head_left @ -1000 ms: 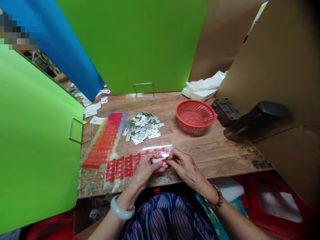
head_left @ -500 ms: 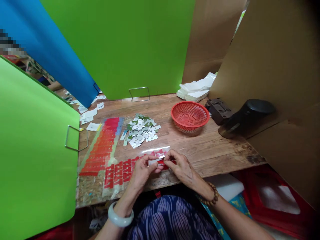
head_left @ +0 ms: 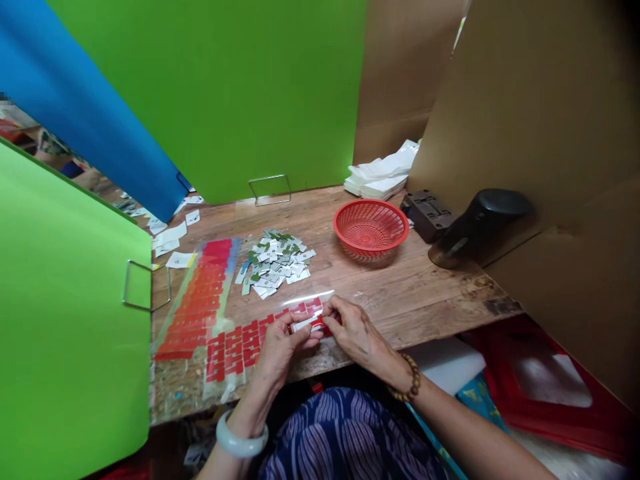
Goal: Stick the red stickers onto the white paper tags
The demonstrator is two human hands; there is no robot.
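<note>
Close to the table's front edge, my left hand [head_left: 279, 345] pinches a small flat white piece [head_left: 303, 325] between thumb and fingers. A red sticker [head_left: 317, 323] shows at its right end, where the thumb and forefinger of my right hand [head_left: 357, 333] are closed on it. Under and beside my hands lies a clear sheet with rows of red stickers [head_left: 234, 350], partly hidden by my left hand. Beyond it sits a loose pile of small white and green-grey pieces [head_left: 277, 263]. A second sheet of red and orange stickers [head_left: 197, 300] lies to the left.
A red plastic basket [head_left: 371, 229] stands behind my right hand. Near it are a stack of white paper [head_left: 383, 175], a brown block [head_left: 427, 215] and a tilted dark cylinder [head_left: 475, 227]. Green panels [head_left: 215, 93] and cardboard [head_left: 540, 147] wall in the wooden table [head_left: 400, 300].
My hands stay together, with the right hand's fingers shifted slightly on the red sticker. More of the white piece and its red end shows. The whole view has turned a little.
</note>
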